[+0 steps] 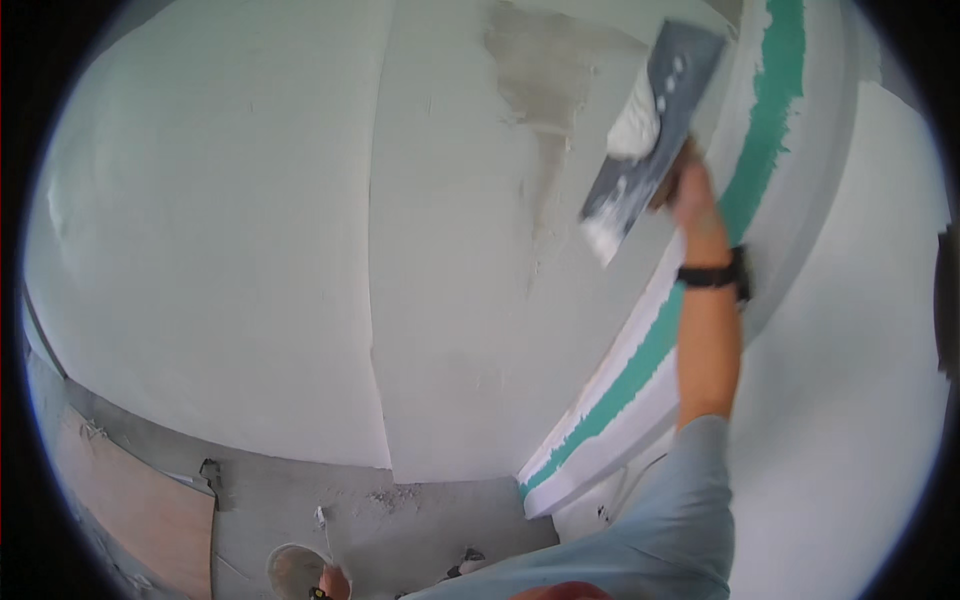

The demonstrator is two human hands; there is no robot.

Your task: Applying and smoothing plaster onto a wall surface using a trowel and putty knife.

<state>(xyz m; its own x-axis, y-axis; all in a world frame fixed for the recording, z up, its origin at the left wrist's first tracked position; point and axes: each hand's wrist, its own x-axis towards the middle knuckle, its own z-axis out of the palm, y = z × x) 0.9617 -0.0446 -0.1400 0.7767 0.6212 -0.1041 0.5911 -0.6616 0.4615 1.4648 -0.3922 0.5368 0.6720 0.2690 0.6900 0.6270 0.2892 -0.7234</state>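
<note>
My right hand [692,195] is raised high against the wall, its fingers wrapped round the handle of a plastering trowel [658,125]. A thick lump of white plaster [636,122] clings to the long grey blade, and more is smeared at its lower end. The pale wall panel [450,280] behind it carries a damp-looking grey-brown patch [545,80] near the top. Low down, my left hand [335,582] is partly cut off by the lower edge. From it rises a thin tool [321,518] with a white-smeared end, beside a round bucket [285,558].
Right of the panel runs a corner strip with a green band [650,355] between white edges. A smooth white wall [850,380] lies beyond it. On the grey floor [240,520] are a brownish board [140,490] and crumbs of debris [395,497] along the wall's foot.
</note>
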